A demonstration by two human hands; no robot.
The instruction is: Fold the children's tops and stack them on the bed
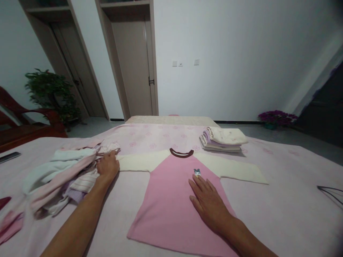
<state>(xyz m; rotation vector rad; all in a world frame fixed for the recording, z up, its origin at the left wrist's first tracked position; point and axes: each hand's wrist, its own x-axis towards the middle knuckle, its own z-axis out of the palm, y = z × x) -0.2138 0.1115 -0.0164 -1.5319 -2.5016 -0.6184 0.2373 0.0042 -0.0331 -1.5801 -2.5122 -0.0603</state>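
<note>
A pink long-sleeved shirt with cream sleeves, a brown neckband and a small cartoon face on the chest lies spread flat, its neck facing away from me. My right hand rests flat on its chest, fingers apart, just below the printed face. At the end of the left sleeve, my left hand has bent fingers against the edge of a loose heap of clothes. Its fingertips are partly hidden, so whether cloth from the heap or the sleeve cuff is in them is unclear.
Folded clothes stand stacked at the back right of the pink floral cloth. A phone and pink fabric lie at the left; a thin black wire piece is at the right edge. A wooden chair stands beyond.
</note>
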